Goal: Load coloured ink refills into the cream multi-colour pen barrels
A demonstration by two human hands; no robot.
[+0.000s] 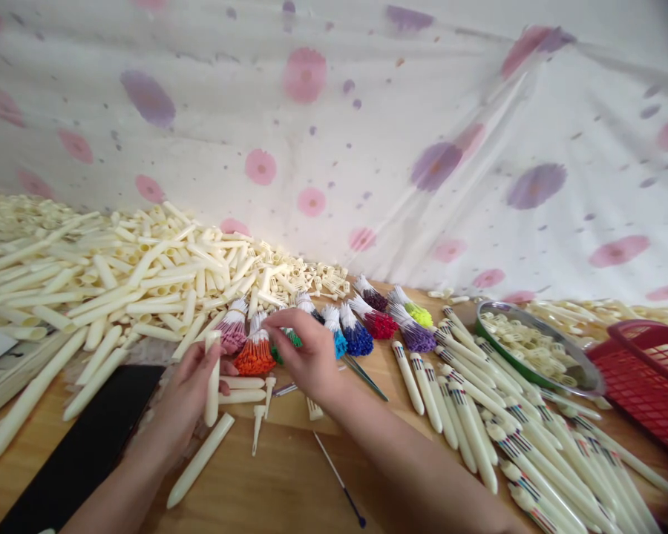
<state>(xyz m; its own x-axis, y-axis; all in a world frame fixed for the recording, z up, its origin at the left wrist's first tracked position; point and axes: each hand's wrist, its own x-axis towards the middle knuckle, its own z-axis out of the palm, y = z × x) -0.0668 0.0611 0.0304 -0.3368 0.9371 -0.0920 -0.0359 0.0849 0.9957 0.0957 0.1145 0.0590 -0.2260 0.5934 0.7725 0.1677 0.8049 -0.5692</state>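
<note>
My left hand (pixel 182 389) is closed around a cream plastic pen barrel (pixel 212 386), held upright. My right hand (pixel 307 360) has its fingertips pinched together just above the orange-ended pen refills (pixel 254 357); anything between them is too small to make out. Pink-ended refills (pixel 233 330) lie left of the orange ones, and green-ended ones are partly behind the right hand. Below the hands are a loose barrel (pixel 200 461), small cream stem pieces (pixel 257 429) and a single dark-tipped refill (pixel 338 478).
A large heap of cream barrels (pixel 139 282) fills the left, beside a black flat object (pixel 83 452). More refill bundles, including blue ones (pixel 357 331), stand behind. Multicolour pens (pixel 482 437) lie right, near a metal bowl (pixel 595 382) and red basket (pixel 646 378).
</note>
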